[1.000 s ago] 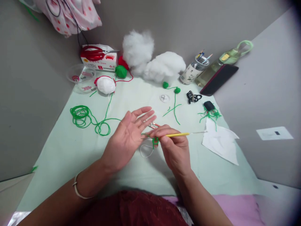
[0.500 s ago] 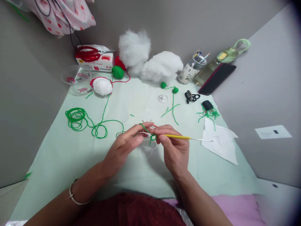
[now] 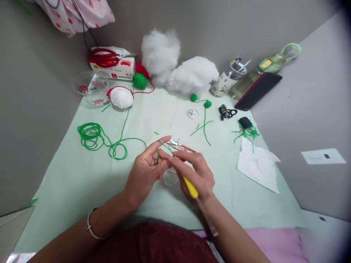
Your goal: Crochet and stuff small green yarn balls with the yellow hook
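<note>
My right hand (image 3: pixel 199 173) grips a crochet hook (image 3: pixel 191 187) by its yellow handle, whose metal rear end slants down over my wrist. Green yarn (image 3: pixel 166 145) runs over the raised index finger of my left hand (image 3: pixel 149 162), and that hand's thumb and other fingers are pinched on it. Both hands' fingertips meet in front of me, hiding the hook's front tip and the small green work. Just beyond them lie small scissors (image 3: pixel 182 146) with orange-red handles. A loop of white yarn (image 3: pixel 170 180) lies below the fingers.
Loose green yarn coils (image 3: pixel 90 136) lie left. Behind are a white crocheted piece (image 3: pixel 121 98), a green yarn ball (image 3: pixel 139 80), white stuffing (image 3: pixel 192 75) and red scissors on a box (image 3: pixel 124 69). Rightward are a hair clip (image 3: pixel 227 112), a phone (image 3: pixel 259 91), a pen jar (image 3: pixel 223 83) and white paper (image 3: pixel 256 166).
The crochet hook has swung from level, pointing right, to slanting down toward my right wrist. My left fingers have closed in on the yarn, with the index finger raised. The small scissors show more.
</note>
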A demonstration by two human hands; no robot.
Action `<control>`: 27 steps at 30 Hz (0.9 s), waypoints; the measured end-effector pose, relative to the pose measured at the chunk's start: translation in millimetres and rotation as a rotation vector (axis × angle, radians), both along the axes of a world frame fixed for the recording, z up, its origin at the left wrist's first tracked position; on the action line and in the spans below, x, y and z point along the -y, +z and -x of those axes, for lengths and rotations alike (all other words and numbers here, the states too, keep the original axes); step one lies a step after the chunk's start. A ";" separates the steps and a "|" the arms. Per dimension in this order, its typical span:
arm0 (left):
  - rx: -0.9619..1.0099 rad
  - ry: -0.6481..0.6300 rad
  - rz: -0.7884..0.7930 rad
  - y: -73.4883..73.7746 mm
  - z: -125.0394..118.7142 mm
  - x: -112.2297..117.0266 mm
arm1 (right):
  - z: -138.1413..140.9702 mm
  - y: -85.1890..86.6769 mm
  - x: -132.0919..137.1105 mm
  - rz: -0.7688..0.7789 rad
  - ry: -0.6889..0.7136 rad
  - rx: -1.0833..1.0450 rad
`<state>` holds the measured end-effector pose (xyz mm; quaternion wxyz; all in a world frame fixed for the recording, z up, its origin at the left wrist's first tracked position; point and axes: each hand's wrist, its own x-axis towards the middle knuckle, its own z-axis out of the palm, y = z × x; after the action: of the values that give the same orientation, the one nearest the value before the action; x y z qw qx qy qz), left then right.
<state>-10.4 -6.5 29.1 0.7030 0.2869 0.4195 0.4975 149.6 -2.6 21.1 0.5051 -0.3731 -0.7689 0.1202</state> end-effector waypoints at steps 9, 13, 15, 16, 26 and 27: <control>0.267 -0.138 0.068 5.2 11.5 -8.0 | -9.6 13.3 -9.5 0.331 0.074 -0.488; 0.113 -0.025 0.022 4.3 4.5 -2.1 | -5.7 10.4 -6.4 0.406 0.118 -0.411; 0.074 -0.008 0.029 3.6 -1.6 1.3 | -2.7 5.4 -2.0 0.222 0.047 -0.180; 0.094 -0.033 0.050 3.2 -3.5 2.1 | -2.0 3.4 -0.5 0.125 0.002 -0.094; 0.144 -0.084 0.055 1.9 5.7 -2.9 | -8.5 13.8 -13.2 0.574 0.172 -0.635; 0.114 -0.082 0.041 1.2 4.3 -2.2 | -7.1 13.7 -12.9 0.581 0.179 -0.590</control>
<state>-14.7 -4.3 30.4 0.7511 0.2606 0.3769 0.4752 156.7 10.4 34.8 0.5648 -0.3812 -0.5549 0.4772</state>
